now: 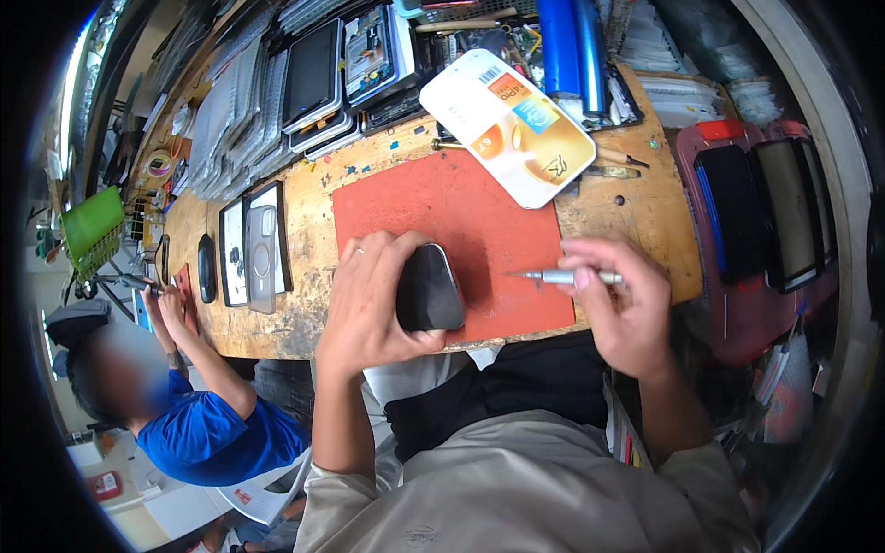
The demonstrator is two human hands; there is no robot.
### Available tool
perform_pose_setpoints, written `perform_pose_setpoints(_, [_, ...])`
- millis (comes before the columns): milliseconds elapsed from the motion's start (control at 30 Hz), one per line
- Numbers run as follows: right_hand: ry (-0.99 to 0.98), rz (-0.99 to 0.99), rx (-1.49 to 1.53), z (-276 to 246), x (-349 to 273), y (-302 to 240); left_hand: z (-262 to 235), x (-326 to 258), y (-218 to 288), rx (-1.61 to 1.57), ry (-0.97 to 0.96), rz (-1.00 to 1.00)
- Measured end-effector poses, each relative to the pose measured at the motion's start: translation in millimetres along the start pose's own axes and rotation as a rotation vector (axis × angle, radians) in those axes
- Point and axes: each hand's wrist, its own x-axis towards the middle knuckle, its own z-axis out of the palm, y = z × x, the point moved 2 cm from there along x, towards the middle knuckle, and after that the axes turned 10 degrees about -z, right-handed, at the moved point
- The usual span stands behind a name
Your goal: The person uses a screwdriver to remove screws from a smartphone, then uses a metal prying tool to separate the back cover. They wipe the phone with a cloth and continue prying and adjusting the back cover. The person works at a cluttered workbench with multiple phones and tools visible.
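Observation:
My left hand (373, 295) is wrapped round a dark smartphone (430, 290), tilted up with its black face toward me. The phone is over the near part of a red work mat (396, 198). To the right, my right hand (622, 300) grips a slim silver precision screwdriver (562, 276) between thumb and fingers. Its thin tip points left toward the phone, apart from it. Across the mat's far right corner lies a white and gold printed package (512, 129).
Stacked phone parts and bubble-wrap sleeves (240, 124) fill the far left. A clear phone case (263, 258) lies left of the mat. A pink tray (737, 323) with dark panels stands at right. A co-worker in a blue shirt (221, 429) sits at left.

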Motion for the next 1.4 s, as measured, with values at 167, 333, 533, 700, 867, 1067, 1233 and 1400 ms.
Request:
perform_pose_setpoints(167, [-0.073, -0.195, -0.142, 0.5, -2.3, -4.9, 7.0, 1.1, -4.5, -0.007, 0.147, 0.04])
perform_pose_setpoints(333, [0.136, 0.151, 0.233, 4.2, 1.0, 14.3, 22.0, -0.5, -0.3, 0.08, 0.446, 0.141])
perform_pose_setpoints(533, [0.159, 0.1, 0.281, 0.8, -2.6, 20.1, 33.1, -1.1, 3.3, 0.117, 0.592, 0.121])
perform_pose_setpoints(700, [-0.001, -0.104, -0.035, 4.4, 2.1, 17.0, 34.9, -0.5, 1.9, 0.159, 0.556, 0.111])
perform_pose_setpoints(867, [0.151, -0.022, 0.199, 14.7, -2.5, 1.4, 35.4, 2.9, 4.6, 0.15, 0.493, 0.102])
perform_pose_setpoints(1067, [0.209, 0.117, 0.46, 29.0, -5.6, 3.7, 36.8, 7.8, 4.8, 0.129, 0.405, 0.08])
perform_pose_setpoints(1233, [0.183, 0.132, 0.433, 25.5, -5.1, 6.9, 38.3, 7.7, 5.0, 0.136, 0.387, 0.057])
perform_pose_setpoints(1400, [0.173, 0.106, 0.408, 26.1, -5.3, 7.4, 39.1, 8.1, 1.6, 0.152, 0.391, 0.083])
